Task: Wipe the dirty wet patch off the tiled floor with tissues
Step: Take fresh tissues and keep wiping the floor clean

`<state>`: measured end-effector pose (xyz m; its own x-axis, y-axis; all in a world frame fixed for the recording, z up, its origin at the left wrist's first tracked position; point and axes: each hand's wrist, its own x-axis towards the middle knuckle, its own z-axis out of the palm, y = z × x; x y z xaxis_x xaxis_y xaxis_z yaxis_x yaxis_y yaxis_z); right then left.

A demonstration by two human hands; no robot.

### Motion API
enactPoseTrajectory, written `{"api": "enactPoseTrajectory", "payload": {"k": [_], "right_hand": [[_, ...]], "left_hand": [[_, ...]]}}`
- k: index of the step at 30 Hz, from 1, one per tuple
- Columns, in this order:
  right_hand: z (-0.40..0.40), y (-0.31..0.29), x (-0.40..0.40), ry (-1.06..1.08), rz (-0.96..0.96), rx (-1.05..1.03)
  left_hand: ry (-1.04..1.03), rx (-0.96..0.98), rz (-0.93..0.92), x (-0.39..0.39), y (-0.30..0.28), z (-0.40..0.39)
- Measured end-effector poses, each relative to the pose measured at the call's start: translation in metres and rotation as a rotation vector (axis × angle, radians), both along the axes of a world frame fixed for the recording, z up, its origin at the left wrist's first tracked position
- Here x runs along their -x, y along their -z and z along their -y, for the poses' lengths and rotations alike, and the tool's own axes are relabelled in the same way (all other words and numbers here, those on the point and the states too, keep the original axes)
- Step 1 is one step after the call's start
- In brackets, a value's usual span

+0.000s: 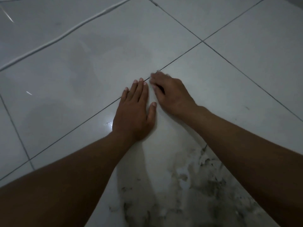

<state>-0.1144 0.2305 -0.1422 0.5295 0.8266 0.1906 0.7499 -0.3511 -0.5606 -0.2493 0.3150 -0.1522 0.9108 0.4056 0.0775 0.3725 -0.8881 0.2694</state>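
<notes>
We have one head-worn view, looking forward and steeply down at the tiled floor (164, 38) from close range, our forearms entering from the lower edge.

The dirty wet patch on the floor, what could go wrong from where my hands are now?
1. The dirty wet patch lies between and under your forearms, so lowering them may smear grime onto skin and clean tile.
2. The left hand presses flat beside a wet glint; it could slip.
3. The right hand is blurred and no tissue clearly shows, so you may be spreading dirt bare-handed.
</notes>
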Motion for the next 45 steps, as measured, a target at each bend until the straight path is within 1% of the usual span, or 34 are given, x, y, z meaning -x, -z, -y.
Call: {"api": "enactPoseTrajectory", "payload": {"k": [2, 3, 5, 7, 8, 9, 10, 12, 13, 14, 15, 17, 19, 21, 22, 23, 27, 29, 31, 33, 35, 36, 37, 40, 41, 43, 45], "right_hand": [[0.025, 0.003, -0.001, -0.072, 0.018, -0.014], [0.035, 0.005, -0.004, -0.040, 0.039, -0.017], [0.045, 0.010, -0.016, 0.161, 0.061, -0.047], [0.038, 0.015, -0.028, 0.388, 0.040, -0.072], [0.032, 0.016, -0.028, 0.442, 0.033, -0.069], [0.024, 0.018, -0.022, 0.441, 0.032, -0.064], [0.022, 0.019, -0.012, 0.383, 0.057, -0.071], [0.027, 0.015, 0.014, 0.136, 0.086, -0.083], [0.036, 0.010, 0.026, 0.015, 0.065, -0.070], [0.047, 0.007, 0.033, -0.063, 0.039, -0.048], [0.058, 0.004, 0.038, -0.097, 0.025, -0.034], [0.073, 0.003, 0.037, -0.047, 0.043, -0.028], [0.075, 0.013, 0.027, 0.157, 0.067, -0.044], [0.065, 0.016, 0.018, 0.380, 0.016, -0.066], [0.061, 0.015, 0.019, 0.431, -0.008, -0.058], [0.058, 0.013, 0.024, 0.415, -0.007, -0.051], [0.081, -0.003, 0.060, 0.045, 0.041, 0.004], [0.099, -0.005, 0.066, -0.048, 0.054, 0.018], [0.113, 0.000, 0.059, -0.001, 0.104, 0.012], [0.118, 0.007, 0.044, 0.198, 0.139, -0.016], [0.117, 0.009, 0.032, 0.419, 0.068, -0.017], [0.114, 0.009, 0.032, 0.457, 0.044, -0.003], [0.113, 0.008, 0.036, 0.435, 0.040, 0.009], [0.122, -0.001, 0.061, 0.193, 0.075, 0.027], [0.129, -0.004, 0.069, 0.143, 0.075, 0.042], [0.152, -0.005, 0.072, 0.138, 0.090, 0.063], [0.173, -0.002, 0.060, 0.217, 0.112, 0.075]], "left_hand": [[-0.002, 0.003, 0.003, 0.000, 0.000, 0.000], [-0.003, 0.006, 0.004, 0.000, -0.001, 0.000], [-0.004, 0.010, -0.001, 0.000, -0.001, 0.000], [-0.004, 0.013, -0.011, 0.000, -0.002, 0.000], [-0.003, 0.011, -0.014, 0.000, -0.002, -0.001], [-0.002, 0.009, -0.016, 0.001, -0.002, -0.001], [0.001, 0.007, -0.015, 0.000, -0.001, 0.000], [0.002, -0.003, -0.018, 0.000, -0.001, 0.000], [0.004, -0.006, -0.024, 0.000, -0.001, -0.001], [0.007, -0.006, -0.031, -0.001, -0.001, -0.001], [0.011, -0.004, -0.033, 0.000, -0.001, -0.001], [0.016, 0.014, -0.034, 0.002, -0.003, -0.001], [0.017, 0.034, -0.039, 0.002, -0.004, 0.000], [0.014, 0.047, -0.042, 0.002, -0.006, 0.001], [0.015, 0.055, -0.045, 0.003, -0.006, 0.003], [0.016, 0.060, -0.047, 0.004, -0.007, 0.006], [0.050, 0.048, -0.037, 0.023, -0.007, 0.026], [0.074, 0.044, -0.037, 0.029, -0.006, 0.034], [0.083, 0.038, -0.022, 0.029, -0.007, 0.037], [0.097, 0.032, -0.018, 0.027, -0.008, 0.041], [0.120, 0.030, -0.013, 0.025, -0.009, 0.051], [0.131, 0.033, -0.012, 0.024, -0.008, 0.056], [0.141, 0.036, -0.012, 0.022, -0.008, 0.062], [0.155, 0.051, 0.004, 0.014, -0.007, 0.077], [0.163, 0.058, 0.001, 0.011, -0.006, 0.080], [0.196, 0.065, -0.014, 0.004, -0.006, 0.090], [0.215, 0.067, -0.014, -0.002, -0.006, 0.098]]}}
